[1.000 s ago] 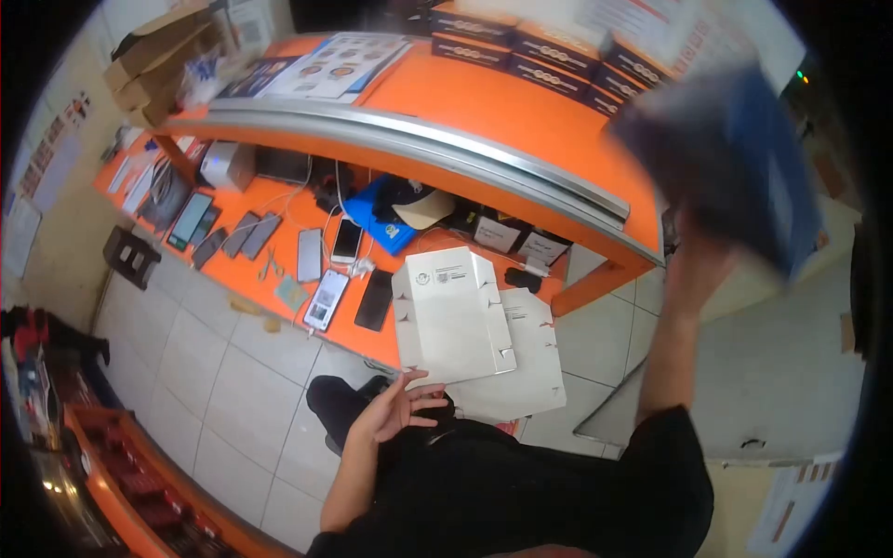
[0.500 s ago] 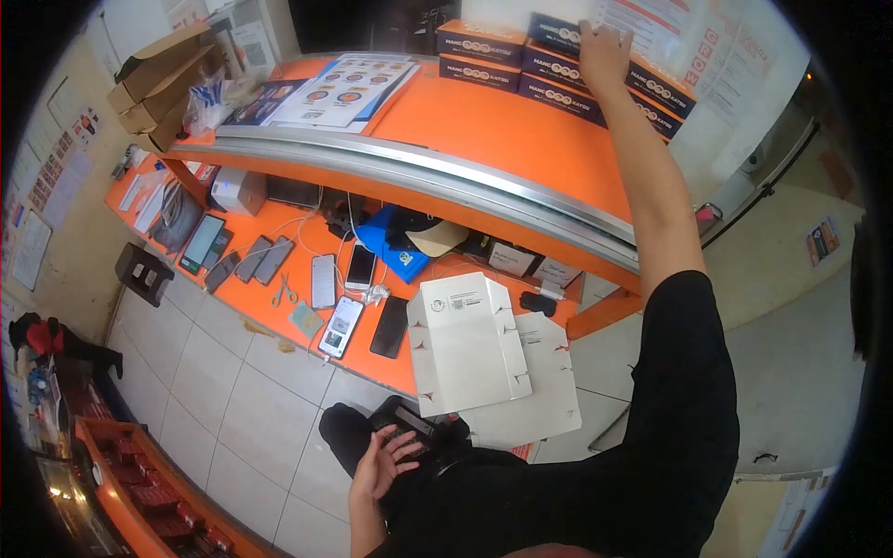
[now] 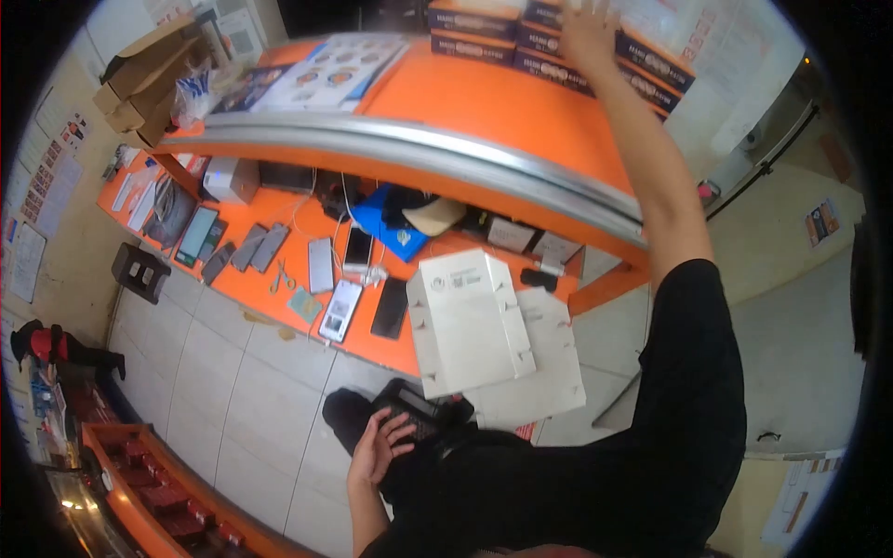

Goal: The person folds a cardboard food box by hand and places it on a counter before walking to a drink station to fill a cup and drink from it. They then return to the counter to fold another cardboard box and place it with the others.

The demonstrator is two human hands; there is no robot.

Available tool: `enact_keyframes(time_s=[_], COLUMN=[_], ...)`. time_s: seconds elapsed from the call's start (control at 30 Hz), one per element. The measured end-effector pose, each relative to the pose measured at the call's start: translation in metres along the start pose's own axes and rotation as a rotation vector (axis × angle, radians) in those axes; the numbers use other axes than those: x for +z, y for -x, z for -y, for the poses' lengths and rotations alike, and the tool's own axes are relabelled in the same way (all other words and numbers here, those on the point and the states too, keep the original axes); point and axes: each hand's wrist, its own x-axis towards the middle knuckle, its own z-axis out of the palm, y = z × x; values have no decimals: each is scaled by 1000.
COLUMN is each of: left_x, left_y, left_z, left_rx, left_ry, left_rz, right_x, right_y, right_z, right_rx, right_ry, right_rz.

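Observation:
My right hand (image 3: 588, 42) reaches far out at the top edge of the view, blurred, its fingertips right at the frame's edge. It grips the right end of a dark blue and orange printed box (image 3: 542, 13) on top of a stack. Lower boxes (image 3: 549, 70) of the same kind lie under it, and more boxes (image 3: 656, 58) stand just right of the hand. My left hand (image 3: 379, 445) hangs low in front of my body, palm turned up, fingers spread, holding nothing. A black device with keys (image 3: 414, 409) lies just beyond its fingers.
Flattened white cartons (image 3: 473, 321) overlap the orange desk's (image 3: 372, 352) front edge. Several phones (image 3: 341, 312), scissors (image 3: 282, 278) and a blue item (image 3: 389, 223) lie under the raised orange counter (image 3: 484, 102). Printed sheets (image 3: 321, 79) and brown cardboard boxes (image 3: 153, 79) sit on the counter's left.
The view has tilted slightly, moving the counter and boxes up in the frame. My right hand has shifted a little left over the stack. My left hand stays nearly where it was.

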Motion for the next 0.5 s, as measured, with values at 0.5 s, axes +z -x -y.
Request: enact_keyframes(time_s=[0.5], left_x=[69], left_y=[-191], left_z=[96], left_rx=[861], left_ry=[-1944], left_rz=[156], right_x=[-224], right_y=[427], right_z=[-24], right_rx=[267], right_ry=[-890], right_rz=[287])
